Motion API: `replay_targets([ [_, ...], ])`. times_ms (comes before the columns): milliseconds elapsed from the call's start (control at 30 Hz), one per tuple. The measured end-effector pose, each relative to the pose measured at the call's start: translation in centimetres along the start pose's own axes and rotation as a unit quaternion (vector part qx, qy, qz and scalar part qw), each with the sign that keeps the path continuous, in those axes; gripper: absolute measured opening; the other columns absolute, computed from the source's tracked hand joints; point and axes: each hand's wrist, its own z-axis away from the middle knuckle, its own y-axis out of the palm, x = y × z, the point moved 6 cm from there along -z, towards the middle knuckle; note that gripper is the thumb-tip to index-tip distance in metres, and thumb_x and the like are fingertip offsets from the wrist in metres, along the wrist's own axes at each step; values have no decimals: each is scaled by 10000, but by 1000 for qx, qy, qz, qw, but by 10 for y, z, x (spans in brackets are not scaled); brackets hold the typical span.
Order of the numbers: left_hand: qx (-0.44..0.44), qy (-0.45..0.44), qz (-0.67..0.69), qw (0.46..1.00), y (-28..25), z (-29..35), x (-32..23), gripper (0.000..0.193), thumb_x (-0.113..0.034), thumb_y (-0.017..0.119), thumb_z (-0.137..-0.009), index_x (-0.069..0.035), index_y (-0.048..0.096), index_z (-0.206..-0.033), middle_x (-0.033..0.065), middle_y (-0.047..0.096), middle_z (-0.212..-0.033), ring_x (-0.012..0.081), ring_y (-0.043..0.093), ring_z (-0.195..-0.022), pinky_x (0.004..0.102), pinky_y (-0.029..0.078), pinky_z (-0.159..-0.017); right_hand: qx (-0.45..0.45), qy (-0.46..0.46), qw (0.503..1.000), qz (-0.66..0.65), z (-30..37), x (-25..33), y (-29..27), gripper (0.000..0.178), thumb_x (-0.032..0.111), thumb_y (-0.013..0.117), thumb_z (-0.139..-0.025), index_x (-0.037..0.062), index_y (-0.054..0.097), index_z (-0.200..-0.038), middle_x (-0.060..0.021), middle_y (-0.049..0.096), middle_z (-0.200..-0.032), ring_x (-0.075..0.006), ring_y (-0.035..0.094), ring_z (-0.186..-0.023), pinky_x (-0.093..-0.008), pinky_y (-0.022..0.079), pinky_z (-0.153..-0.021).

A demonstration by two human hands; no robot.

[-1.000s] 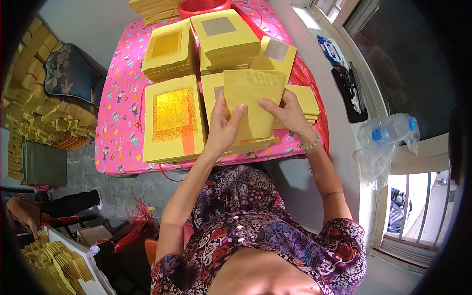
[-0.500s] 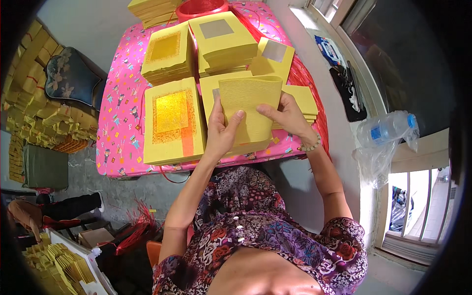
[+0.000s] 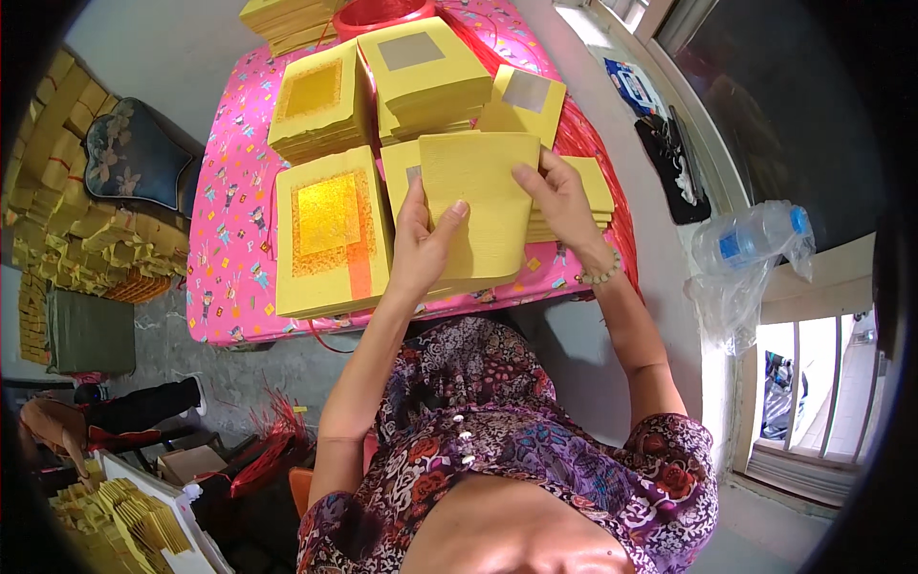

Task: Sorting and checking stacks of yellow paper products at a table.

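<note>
A folded bundle of yellow paper sheets [image 3: 481, 182] is held up over the near side of the table. My left hand [image 3: 426, 237] grips its left edge, the thumb lying across the front. At the upper right edge my right hand [image 3: 564, 203] pinches the same paper, thumb in front and fingers behind. Partly hidden behind it lies a yellow paper stack [image 3: 400, 165]. To the left sits a stack with a gold square and an orange strip [image 3: 330, 225]. On the right is a lower pile of yellow paper [image 3: 585, 182].
Farther back on the pink patterned cover [image 3: 229, 191] stand a gold-square stack [image 3: 314, 91], a silver-square stack [image 3: 411, 57] and a red basin [image 3: 382, 13]. Red strips [image 3: 588, 143] run along the right edge. A plastic bottle [image 3: 751, 244] lies by the window. Another person [image 3: 124, 407] bends at the lower left.
The paper has flattened: the curled top edge and the dent in its middle are gone. My right hand has shifted slightly up and left, still gripping. The view has moved a little.
</note>
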Motion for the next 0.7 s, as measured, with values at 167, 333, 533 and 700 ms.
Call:
replay_targets([
  [167,0,-33,-3,999,1,-3,-6,471,-4,525,-894,3,359,-1334,110,532,-1246,157,520,-1123,287,418,-944,-23,4,999,33,-4,-1,-1,231,152,578,-925,-26,594,-1072,-30,648,-947,-63,586,-845,-224,482,-744],
  [333,20,-56,-7,998,-2,-3,-6,469,5,529,-883,5,378,-1326,116,541,-1243,157,531,-1116,290,419,-946,-27,-8,999,42,-11,-7,-15,191,157,588,-921,-10,617,-1008,-9,654,-901,-32,579,-789,-188,470,-692],
  [533,-12,-92,15,996,-9,-5,-5,439,4,540,-878,9,408,-1297,121,571,-1207,166,566,-1074,291,448,-915,-22,34,999,3,-4,-1,-4,197,166,599,-913,-1,625,-1015,6,653,-855,-18,570,-737,-173,455,-621],
  [700,-23,-106,50,993,-16,-11,2,398,-5,549,-880,14,435,-1261,134,584,-1186,178,585,-1047,296,468,-889,30,120,990,67,8,-24,4,285,239,629,-892,3,640,-1052,-3,659,-820,-39,590,-683,-186,462,-563],
])
